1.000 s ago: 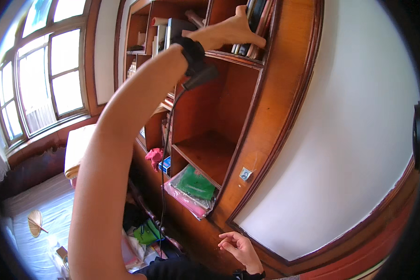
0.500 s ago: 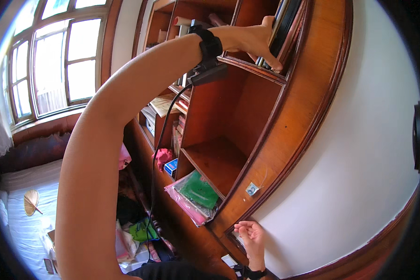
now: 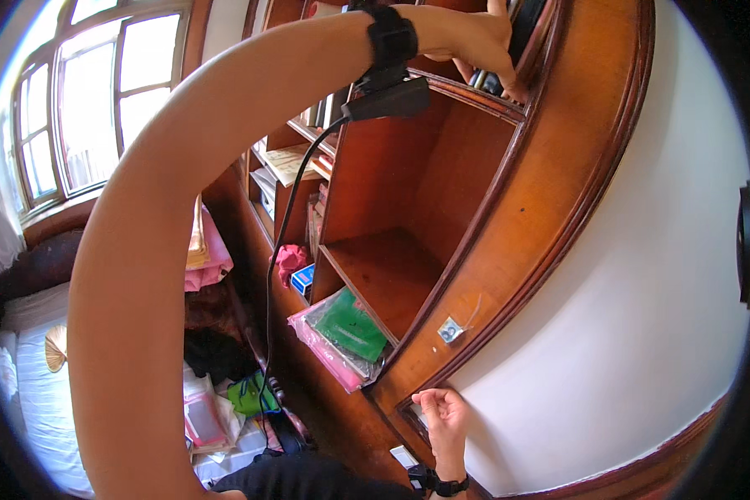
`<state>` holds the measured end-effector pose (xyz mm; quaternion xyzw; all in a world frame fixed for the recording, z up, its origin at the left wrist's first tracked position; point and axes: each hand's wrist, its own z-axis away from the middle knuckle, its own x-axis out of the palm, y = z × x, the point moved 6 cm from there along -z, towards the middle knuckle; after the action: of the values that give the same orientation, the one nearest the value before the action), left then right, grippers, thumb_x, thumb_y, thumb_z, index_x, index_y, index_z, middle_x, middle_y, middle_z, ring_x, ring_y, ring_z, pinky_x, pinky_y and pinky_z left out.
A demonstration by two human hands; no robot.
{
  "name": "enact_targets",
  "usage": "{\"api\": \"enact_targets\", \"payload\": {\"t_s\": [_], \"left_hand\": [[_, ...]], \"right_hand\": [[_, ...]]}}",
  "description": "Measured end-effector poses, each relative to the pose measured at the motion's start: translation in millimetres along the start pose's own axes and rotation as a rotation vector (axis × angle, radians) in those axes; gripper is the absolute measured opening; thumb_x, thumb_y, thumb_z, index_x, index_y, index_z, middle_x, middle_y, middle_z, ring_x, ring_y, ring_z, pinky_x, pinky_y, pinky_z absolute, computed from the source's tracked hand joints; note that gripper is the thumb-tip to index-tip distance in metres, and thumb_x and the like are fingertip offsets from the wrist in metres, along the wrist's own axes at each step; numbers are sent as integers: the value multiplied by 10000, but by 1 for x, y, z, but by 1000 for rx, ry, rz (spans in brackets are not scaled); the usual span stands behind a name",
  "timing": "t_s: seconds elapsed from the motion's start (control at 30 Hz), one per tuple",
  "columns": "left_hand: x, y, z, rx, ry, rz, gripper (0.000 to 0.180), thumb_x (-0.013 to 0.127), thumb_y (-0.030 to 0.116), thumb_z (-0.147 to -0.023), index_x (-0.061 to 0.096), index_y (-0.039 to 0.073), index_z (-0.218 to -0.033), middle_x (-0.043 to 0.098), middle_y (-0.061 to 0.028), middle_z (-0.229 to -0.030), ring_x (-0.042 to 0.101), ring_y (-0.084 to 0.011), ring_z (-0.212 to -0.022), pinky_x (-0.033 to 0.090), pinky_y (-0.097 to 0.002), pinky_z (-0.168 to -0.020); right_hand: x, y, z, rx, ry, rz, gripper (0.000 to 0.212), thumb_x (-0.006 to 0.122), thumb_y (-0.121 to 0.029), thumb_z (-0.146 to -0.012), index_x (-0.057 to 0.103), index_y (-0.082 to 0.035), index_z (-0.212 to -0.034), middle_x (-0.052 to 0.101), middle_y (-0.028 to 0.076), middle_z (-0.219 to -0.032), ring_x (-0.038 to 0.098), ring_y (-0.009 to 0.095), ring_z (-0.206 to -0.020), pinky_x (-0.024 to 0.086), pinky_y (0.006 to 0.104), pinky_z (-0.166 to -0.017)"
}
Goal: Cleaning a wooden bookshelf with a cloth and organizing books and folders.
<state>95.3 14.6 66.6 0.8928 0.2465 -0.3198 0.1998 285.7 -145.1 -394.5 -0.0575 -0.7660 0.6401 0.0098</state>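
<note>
My left arm reaches up across the view to the top shelf, where my left hand (image 3: 485, 46) is closed around the edges of several upright books (image 3: 527, 33). Its fingers lie on the spines, and the upper part of the hand is cut off by the frame. A black strap with a small dark device (image 3: 389, 98) and a cable sits on that wrist. Low on the right, my right hand (image 3: 443, 421) hovers in front of the white wall, fingers curled in toward the thumb, with nothing visible in them.
Below the books is a wooden shelf compartment (image 3: 417, 175). A green and pink plastic-wrapped packet (image 3: 346, 333) juts from a lower shelf, near a blue box (image 3: 302, 279) and pink crumpled cloth (image 3: 290, 264). A bed (image 3: 46, 417) with a hand fan (image 3: 56, 348) stands left.
The view has shifted, and my left hand with the books appears higher and further right. My right hand's fingers have drawn closer together.
</note>
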Motion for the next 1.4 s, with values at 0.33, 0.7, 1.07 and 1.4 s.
{"api": "enact_targets", "payload": {"t_s": [0.33,0.7,1.07,1.4], "left_hand": [[71,-32,-70,-13,-268,107,530,670,266,-927,509,43,-1379,590,-196,-1299,575,-324,-1154,474,-565,-870],[51,-26,-71,10,-265,196,542,673,257,-928,492,44,-1392,509,-211,-1387,538,-334,-1223,507,-540,-904],[28,-32,-60,54,-338,252,764,711,113,-890,230,-142,-1425,443,-309,-1404,514,-407,-1263,588,-419,-945],[48,-42,-101,214,-640,335,582,649,138,-940,374,-155,-1360,469,-267,-1406,504,-367,-1286,567,-415,-981]], "right_hand": [[-7,11,4,18,-57,1,149,684,-88,-929,622,30,-996,720,139,-967,692,161,-915,536,268,-846],[-4,7,2,34,-85,30,158,690,-92,-926,622,32,-996,722,139,-958,696,166,-911,539,274,-849],[3,-15,8,44,-48,41,127,640,-118,-966,639,4,-1003,704,65,-944,652,117,-839,517,233,-762],[10,-24,12,120,-14,50,149,648,-158,-966,645,-14,-1002,701,43,-919,619,79,-782,488,208,-699]]}}
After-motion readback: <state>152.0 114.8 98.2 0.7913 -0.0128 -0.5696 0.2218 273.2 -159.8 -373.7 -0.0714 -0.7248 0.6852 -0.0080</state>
